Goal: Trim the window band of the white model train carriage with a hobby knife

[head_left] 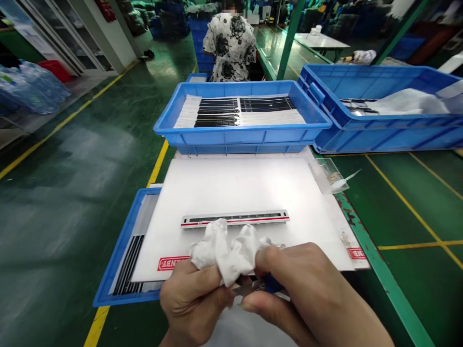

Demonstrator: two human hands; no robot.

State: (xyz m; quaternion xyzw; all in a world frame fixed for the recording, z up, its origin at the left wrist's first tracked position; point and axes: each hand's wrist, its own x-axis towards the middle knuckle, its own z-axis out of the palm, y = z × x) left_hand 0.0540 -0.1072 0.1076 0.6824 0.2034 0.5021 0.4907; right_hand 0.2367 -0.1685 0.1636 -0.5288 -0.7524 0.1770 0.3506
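In the head view, the left hand [197, 299] has its fingers curled in and closed on a crumpled white cloth [235, 248], held above the near part of a flat white rectangular board [231, 180]. The right hand [307, 289] has its thumb and forefinger drawn nearly together around a small metal-ended tool with a dark blue grip [253, 287], close against the cloth; whether its fingertips also grip the cloth, I cannot tell. A long, slim white model train carriage with a red stripe and dark windows [235, 219] lies on the board beyond both hands; the cloth overlaps its near edge in view, and contact is unclear. Beyond the board, a blue plastic crate [242, 137] holds dark strips in white lining. Farther off is a person in a black-and-white floral shirt [231, 46].
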